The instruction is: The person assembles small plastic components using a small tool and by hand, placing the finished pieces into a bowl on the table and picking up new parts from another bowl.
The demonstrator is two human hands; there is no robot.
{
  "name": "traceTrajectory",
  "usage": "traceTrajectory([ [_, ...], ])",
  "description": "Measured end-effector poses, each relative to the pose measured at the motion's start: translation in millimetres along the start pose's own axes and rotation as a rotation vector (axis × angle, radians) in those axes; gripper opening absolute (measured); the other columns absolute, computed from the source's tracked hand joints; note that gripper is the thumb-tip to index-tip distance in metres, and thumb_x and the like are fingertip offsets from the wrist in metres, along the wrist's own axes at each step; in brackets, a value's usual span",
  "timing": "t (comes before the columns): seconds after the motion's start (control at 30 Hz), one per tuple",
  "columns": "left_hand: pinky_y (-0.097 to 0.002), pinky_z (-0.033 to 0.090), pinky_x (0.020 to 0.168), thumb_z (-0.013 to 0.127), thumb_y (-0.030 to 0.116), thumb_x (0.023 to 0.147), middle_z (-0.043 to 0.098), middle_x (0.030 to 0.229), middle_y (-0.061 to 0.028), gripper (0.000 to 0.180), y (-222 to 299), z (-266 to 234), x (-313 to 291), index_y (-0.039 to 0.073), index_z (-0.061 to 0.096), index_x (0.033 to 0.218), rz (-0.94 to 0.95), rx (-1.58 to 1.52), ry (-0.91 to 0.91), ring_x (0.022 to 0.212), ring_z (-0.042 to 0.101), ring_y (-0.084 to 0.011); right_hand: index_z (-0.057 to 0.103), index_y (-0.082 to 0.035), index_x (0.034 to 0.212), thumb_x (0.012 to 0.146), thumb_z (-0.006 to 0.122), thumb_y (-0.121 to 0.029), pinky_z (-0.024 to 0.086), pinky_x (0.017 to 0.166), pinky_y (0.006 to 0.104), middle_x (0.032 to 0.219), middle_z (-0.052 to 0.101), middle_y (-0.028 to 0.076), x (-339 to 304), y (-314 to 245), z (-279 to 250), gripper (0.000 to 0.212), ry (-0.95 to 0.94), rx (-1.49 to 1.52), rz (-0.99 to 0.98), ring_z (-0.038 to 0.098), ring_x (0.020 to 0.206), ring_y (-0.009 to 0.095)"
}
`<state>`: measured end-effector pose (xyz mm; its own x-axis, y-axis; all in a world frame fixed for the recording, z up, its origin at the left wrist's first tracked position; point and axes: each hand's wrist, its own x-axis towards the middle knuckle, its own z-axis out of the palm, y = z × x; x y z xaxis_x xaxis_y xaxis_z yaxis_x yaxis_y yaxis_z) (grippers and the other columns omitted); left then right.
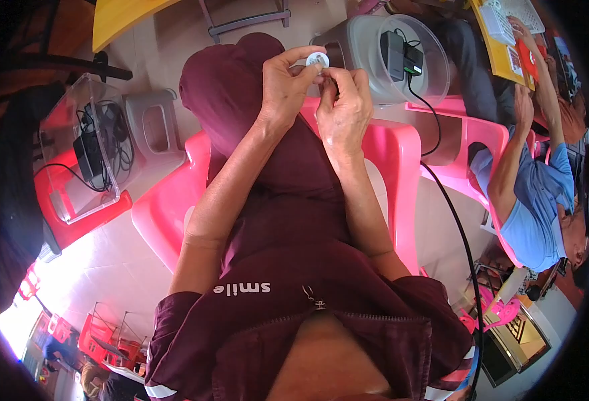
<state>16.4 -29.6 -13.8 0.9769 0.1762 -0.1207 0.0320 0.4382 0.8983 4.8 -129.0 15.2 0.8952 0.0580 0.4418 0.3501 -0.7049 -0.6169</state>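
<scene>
Above my lap, a small round white piece (318, 59) with a greyish, uneven middle is pinched between the thumb and forefinger of my left hand (283, 87). The fingers of my right hand (346, 112) are closed, their tips pressed together at the lower edge of that piece. Whatever those right fingertips hold is too small and covered to make out. Both hands are close together over my dark maroon trousers (221, 87).
A clear round tub (435, 80) holding black devices with a cable stands just right of my hands. Pink chair arms (401, 160) flank me. At left, a clear box (74, 147) with black cables rests on a red stool. A person in blue (541, 194) works at a yellow table (498, 47).
</scene>
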Motion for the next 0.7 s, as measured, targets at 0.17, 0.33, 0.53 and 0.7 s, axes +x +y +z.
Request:
traceTrajectory([
  [0.17,-0.0213,0.054,0.072,0.061,-0.003,0.084,0.065,0.099,-0.0055,0.022,-0.5,1.0,1.0,-0.002,0.064,0.106,-0.001,0.004,0.004,0.085,0.062,-0.0094,0.064,-0.004,0.086,0.074,0.062,0.008,0.043,0.053,0.0362,0.076,0.053,0.01,0.3,2.6,2.7,0.017,0.018,0.036,-0.001,0.056,0.062,0.026],
  [0.33,-0.0218,0.054,0.073,0.059,-0.004,0.085,0.065,0.098,-0.0062,0.022,-2.4,0.1,2.3,-0.002,0.064,0.106,0.014,0.02,-0.006,0.085,0.062,-0.01,0.063,-0.003,0.085,0.074,0.061,0.008,0.044,0.054,0.0364,0.076,0.053,0.011,2.2,1.5,1.6,0.016,0.004,0.008,-0.014,0.056,0.063,0.027],
  [0.53,-0.023,0.055,0.075,0.057,-0.003,0.086,0.065,0.099,-0.007,0.023,-0.4,1.8,0.0,-0.003,0.062,0.108,-0.062,0.147,-0.036,0.085,0.063,-0.0116,0.061,-0.003,0.085,0.075,0.06,0.005,0.045,0.059,0.0447,0.081,0.05,0.014,2.6,5.7,-0.8,0.013,-0.053,0.013,0.042,0.057,0.069,0.036],
  [0.7,-0.0257,0.055,0.077,0.053,0.002,0.088,0.065,0.1,-0.0093,0.024,1.0,-3.6,1.7,-0.004,0.061,0.109,-0.1,-0.104,-0.002,0.087,0.063,-0.0138,0.062,-0.003,0.086,0.075,0.06,0.004,0.046,0.06,0.0447,0.081,0.051,0.014,7.5,-3.6,-13.6,0.014,-0.136,-0.027,0.09,0.057,0.069,0.036],
])
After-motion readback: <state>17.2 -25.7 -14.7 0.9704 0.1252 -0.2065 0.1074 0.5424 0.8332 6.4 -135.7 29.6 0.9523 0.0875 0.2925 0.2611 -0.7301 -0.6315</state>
